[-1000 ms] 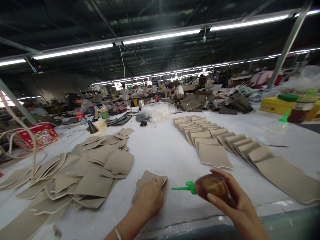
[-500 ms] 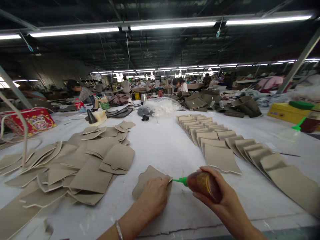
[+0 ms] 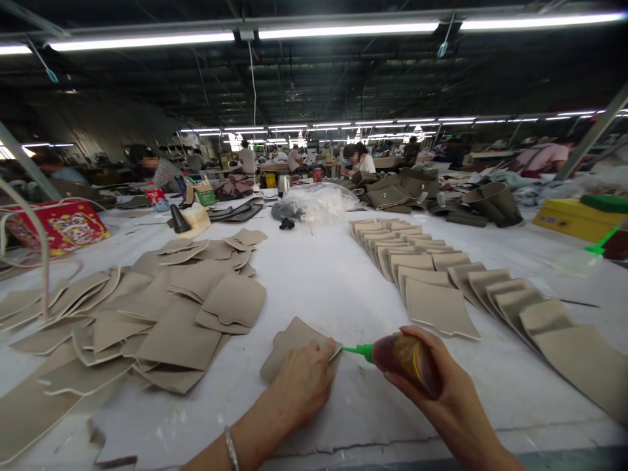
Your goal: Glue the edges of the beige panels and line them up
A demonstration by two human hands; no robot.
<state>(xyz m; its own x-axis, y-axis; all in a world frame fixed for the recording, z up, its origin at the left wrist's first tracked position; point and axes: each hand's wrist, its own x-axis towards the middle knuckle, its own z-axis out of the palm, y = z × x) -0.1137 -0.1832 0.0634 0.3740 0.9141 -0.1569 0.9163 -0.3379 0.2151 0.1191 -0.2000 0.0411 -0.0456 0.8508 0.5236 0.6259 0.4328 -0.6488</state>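
My left hand [image 3: 304, 379] lies on a beige leather piece [image 3: 287, 343] near the front of the white table [image 3: 324, 288], fingers bent and pressing it down. My right hand [image 3: 441, 392] is wrapped round a brown glue bottle [image 3: 407, 360]. Its green nozzle [image 3: 357, 351] points left and touches the right edge of that piece, close to my left fingertips.
A loose heap of beige pieces [image 3: 161, 314] covers the left of the table. Overlapping rows of beige pieces [image 3: 432, 281] run along the right. Farther back are a clear plastic bag [image 3: 318, 203], grey bags [image 3: 392, 193], a yellow box [image 3: 569, 219] and a red bag [image 3: 59, 229]. People work at distant tables.
My right hand has brought the bottle leftward until its nozzle meets the piece under my left hand. The view has tilted down slightly.
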